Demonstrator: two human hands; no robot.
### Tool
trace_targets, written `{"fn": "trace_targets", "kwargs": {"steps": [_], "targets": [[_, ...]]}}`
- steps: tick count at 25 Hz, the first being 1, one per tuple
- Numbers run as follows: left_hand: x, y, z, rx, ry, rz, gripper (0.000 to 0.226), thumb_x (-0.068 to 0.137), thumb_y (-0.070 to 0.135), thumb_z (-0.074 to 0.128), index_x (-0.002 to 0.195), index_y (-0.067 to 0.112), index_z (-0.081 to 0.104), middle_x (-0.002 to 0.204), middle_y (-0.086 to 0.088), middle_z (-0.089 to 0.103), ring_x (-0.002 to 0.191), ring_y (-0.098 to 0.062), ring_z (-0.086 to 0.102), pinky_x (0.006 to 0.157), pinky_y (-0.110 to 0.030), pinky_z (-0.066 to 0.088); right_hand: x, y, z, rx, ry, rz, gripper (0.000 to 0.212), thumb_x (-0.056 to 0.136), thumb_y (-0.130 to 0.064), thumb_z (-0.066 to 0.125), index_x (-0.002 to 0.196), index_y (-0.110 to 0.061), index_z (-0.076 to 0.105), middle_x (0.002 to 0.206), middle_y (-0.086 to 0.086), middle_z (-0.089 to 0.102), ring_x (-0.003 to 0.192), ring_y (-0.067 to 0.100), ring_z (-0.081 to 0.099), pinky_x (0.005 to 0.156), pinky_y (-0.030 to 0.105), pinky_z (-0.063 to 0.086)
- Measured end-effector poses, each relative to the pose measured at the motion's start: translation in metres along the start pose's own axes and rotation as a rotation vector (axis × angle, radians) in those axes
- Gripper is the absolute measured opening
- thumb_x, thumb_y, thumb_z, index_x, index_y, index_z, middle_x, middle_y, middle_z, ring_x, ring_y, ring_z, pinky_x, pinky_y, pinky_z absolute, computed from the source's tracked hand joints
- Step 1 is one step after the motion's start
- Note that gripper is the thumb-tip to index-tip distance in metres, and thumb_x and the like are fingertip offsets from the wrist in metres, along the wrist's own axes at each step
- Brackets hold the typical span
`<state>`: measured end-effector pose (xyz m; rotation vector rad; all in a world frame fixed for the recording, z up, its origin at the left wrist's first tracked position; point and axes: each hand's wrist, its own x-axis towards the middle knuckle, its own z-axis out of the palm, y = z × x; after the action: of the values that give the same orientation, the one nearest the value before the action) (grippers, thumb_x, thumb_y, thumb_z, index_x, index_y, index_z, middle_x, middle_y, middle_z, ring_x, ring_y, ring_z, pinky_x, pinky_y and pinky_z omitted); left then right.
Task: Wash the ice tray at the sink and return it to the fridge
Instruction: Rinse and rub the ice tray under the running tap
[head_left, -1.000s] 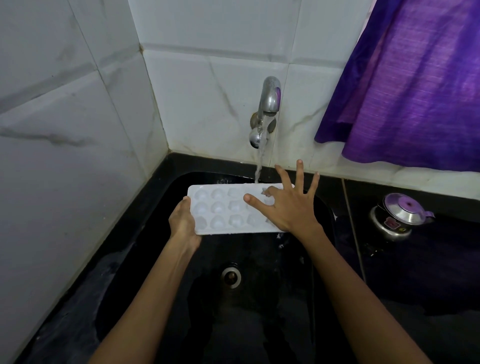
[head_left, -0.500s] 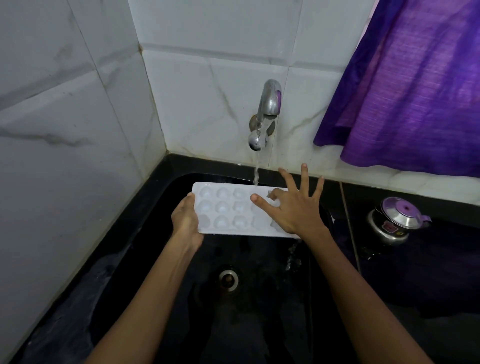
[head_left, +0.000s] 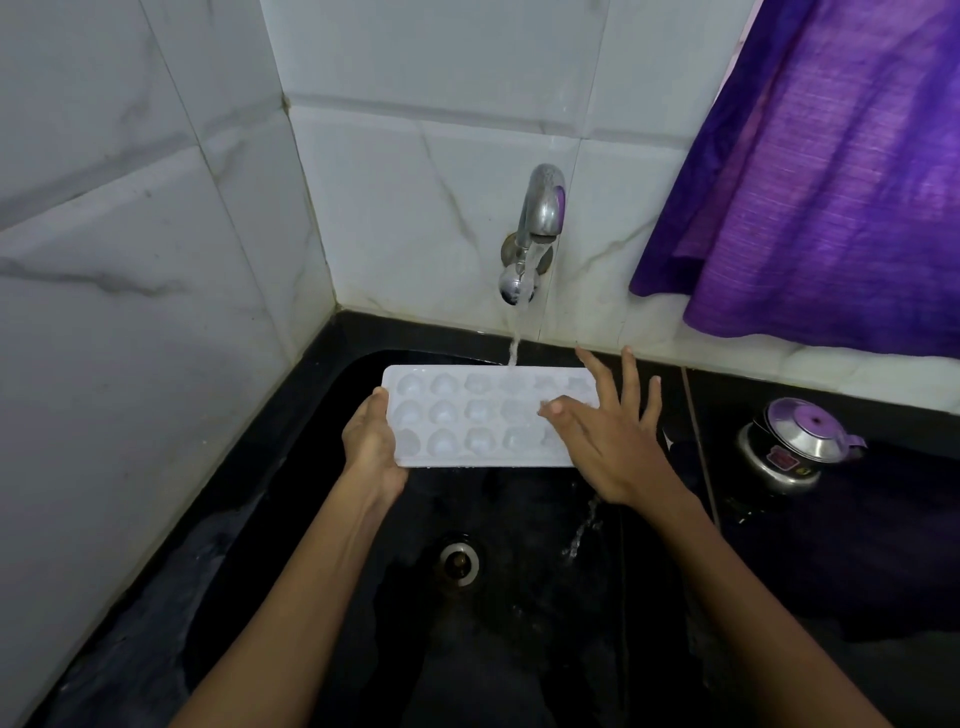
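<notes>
We hold the white ice tray over the black sink, cavities up, long side running left to right, well above the drain. It sits level or nearly so, which we judge lets the cavities fill and flush rather than shed water at once.

Left hand: fingers curled round the tray's left short end, thumb on the top rim. This is the carrying grip; it takes the weight so the other hand is free to work.

Right hand: open, fingers straight and spread, lying on top of the tray's right end. Thumb and forefinger rest among the cavities; the outer fingers reach past the far edge. Not a grip. We read it as rubbing the cavities while steadying the tray against the push of the water.

The wall tap is running. The stream lands on the tray's far edge, near the middle of its length, so the back row is the one being rinsed. Water spills off under the right hand and falls into the sink as a thin trickle.

To the right, on the dark counter, a steel pressure cooker lid lies well apart from the tray. A purple curtain hangs above it, clear of the stream.

Judgement: washing stage is underway; the trip to the fridge is not yet begun. The wet plastic looks slippery, so the one-handed hold is the weak point.
</notes>
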<state>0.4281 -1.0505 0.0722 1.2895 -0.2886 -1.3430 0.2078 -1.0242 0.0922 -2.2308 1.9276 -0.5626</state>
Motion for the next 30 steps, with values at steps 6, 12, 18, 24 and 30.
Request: {"fn": "trace_targets", "kwargs": {"steps": [6,12,18,24,30], "targets": [[0.003,0.0,-0.001,-0.012,0.036,-0.001,0.024,0.099,0.03,0.044,0.091,0.015,0.061,0.097,-0.011,0.068,0.084,-0.03,0.066,0.074,-0.046,0.055,0.003,-0.008,0.0,-0.148,0.025,-0.053,0.096,0.071,-0.079,-0.016,0.112,-0.042,0.062,0.159,-0.005,0.003,0.141,0.024,-0.027,0.1,0.043,-0.034],[0.002,0.0,0.001,-0.005,0.036,-0.007,0.025,0.099,0.031,0.045,0.091,0.015,0.062,0.095,-0.01,0.068,0.084,-0.03,0.066,0.075,-0.047,0.055,0.009,-0.013,-0.005,-0.214,-0.02,-0.059,0.102,0.067,-0.08,-0.02,0.105,-0.04,0.065,0.16,-0.005,0.002,0.141,0.026,-0.026,0.105,0.053,-0.027],[0.004,0.002,0.002,0.008,0.032,-0.004,0.024,0.099,0.031,0.045,0.092,0.016,0.062,0.101,-0.011,0.068,0.087,-0.03,0.066,0.073,-0.046,0.056,0.013,-0.013,-0.007,-0.218,-0.06,-0.049,0.106,0.064,-0.08,-0.023,0.104,-0.039,0.066,0.16,-0.005,0.001,0.142,0.028,-0.025,0.107,0.058,-0.022],[0.004,-0.002,0.001,0.009,0.03,-0.009,0.027,0.099,0.03,0.045,0.106,0.009,0.061,0.104,-0.014,0.068,0.092,-0.034,0.066,0.077,-0.049,0.055,0.012,-0.013,-0.006,-0.173,-0.062,-0.033,0.108,0.063,-0.081,-0.023,0.103,-0.038,0.067,0.16,-0.004,0.002,0.142,0.028,-0.024,0.106,0.057,-0.023],[0.005,-0.004,-0.002,0.003,0.042,-0.021,0.024,0.098,0.03,0.045,0.093,0.014,0.062,0.096,-0.01,0.069,0.084,-0.03,0.067,0.075,-0.047,0.056,0.008,-0.014,-0.002,-0.122,-0.043,-0.017,0.106,0.064,-0.082,-0.021,0.106,-0.039,0.066,0.159,-0.006,0.004,0.142,0.025,-0.025,0.106,0.055,-0.024]]}}
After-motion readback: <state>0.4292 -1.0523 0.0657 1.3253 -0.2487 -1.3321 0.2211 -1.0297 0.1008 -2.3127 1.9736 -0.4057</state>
